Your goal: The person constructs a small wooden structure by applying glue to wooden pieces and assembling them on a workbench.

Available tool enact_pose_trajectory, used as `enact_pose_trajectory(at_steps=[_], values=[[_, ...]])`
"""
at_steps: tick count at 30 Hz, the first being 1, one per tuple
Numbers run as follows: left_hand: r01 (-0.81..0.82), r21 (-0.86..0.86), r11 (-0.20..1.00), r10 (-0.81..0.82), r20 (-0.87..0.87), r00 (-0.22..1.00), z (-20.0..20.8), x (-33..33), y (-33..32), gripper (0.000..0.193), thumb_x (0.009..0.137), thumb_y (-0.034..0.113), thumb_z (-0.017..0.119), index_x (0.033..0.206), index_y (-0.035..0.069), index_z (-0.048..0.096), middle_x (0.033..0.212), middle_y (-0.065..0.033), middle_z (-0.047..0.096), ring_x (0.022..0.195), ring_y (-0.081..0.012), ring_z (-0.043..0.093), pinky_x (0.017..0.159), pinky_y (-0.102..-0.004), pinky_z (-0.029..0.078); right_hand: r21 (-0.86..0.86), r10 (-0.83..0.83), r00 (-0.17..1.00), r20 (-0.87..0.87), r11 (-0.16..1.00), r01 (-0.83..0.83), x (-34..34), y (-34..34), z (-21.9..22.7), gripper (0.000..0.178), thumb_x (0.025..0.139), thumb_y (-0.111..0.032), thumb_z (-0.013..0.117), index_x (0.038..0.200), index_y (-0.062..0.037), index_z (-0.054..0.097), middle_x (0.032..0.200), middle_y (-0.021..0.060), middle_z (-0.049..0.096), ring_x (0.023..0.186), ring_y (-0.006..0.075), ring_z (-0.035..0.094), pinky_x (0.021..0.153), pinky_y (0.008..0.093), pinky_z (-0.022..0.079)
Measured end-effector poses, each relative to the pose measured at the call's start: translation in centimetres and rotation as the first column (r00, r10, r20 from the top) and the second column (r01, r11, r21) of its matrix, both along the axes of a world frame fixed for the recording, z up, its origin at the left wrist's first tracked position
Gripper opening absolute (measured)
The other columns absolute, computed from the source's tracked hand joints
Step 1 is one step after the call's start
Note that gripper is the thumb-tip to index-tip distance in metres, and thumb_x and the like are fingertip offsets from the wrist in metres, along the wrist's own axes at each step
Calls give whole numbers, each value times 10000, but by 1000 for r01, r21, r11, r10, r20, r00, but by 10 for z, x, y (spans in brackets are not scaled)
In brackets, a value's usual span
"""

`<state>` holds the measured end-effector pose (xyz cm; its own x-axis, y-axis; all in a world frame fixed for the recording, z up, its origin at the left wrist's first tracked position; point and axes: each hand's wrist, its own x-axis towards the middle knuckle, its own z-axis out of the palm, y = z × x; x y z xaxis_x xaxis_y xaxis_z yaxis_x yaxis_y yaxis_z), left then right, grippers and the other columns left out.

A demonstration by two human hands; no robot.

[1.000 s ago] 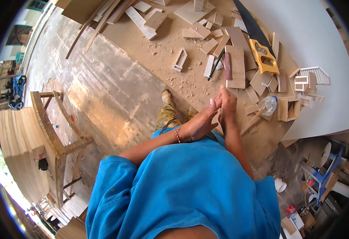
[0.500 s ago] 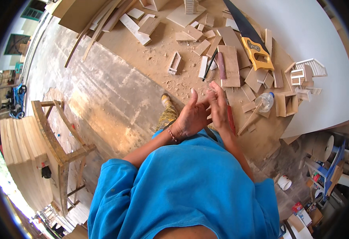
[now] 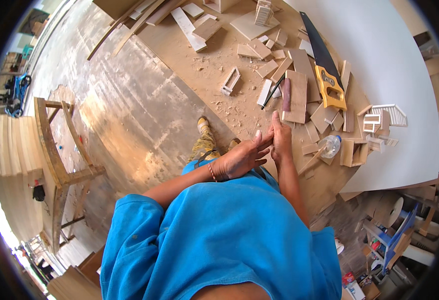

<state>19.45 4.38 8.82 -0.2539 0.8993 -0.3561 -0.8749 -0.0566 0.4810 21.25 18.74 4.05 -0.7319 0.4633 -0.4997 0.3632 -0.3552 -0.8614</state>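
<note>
At the waist of the blue shirt [image 3: 219, 225], the left hand [image 3: 239, 159] lies against the right hand [image 3: 280, 141]. The left fingers are loosely extended; whether the right ones close around them I cannot tell from here. Just beyond the right hand, a wooden block [image 3: 298, 100] lies among offcuts, a dark red strip [image 3: 286, 94] along its left edge. A clear plastic bottle [image 3: 331, 146] sits to the right. Farther off rest a small pale frame [image 3: 225, 91] and a yellow-handled handsaw [image 3: 325, 69].
</note>
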Motion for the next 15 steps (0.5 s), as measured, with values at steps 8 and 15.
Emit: enact_pose_trajectory(at_steps=[8, 15], values=[[-203, 236, 950, 151, 218, 964, -16, -18, -6, 704, 899, 606, 266, 1420, 133, 246, 1459, -31, 266, 1339, -202, 245, 1094, -423, 163, 409, 180, 944, -276, 911, -54, 8, -26, 0, 384, 971, -289, 366, 918, 28, 577, 814, 93, 619, 767, 207, 585, 701, 342, 464], [-125, 102, 987, 117, 85, 990, -15, -7, -4, 715, 896, 611, 262, 1445, 163, 161, 1494, -11, 174, 1365, -186, 172, 1094, -438, 141, 429, 214, 976, -32, 885, -180, 3, -6, -30, 381, 949, -266, 412, 759, 18, 579, 717, 110, 612, 673, 177, 577, 624, 301, 454]])
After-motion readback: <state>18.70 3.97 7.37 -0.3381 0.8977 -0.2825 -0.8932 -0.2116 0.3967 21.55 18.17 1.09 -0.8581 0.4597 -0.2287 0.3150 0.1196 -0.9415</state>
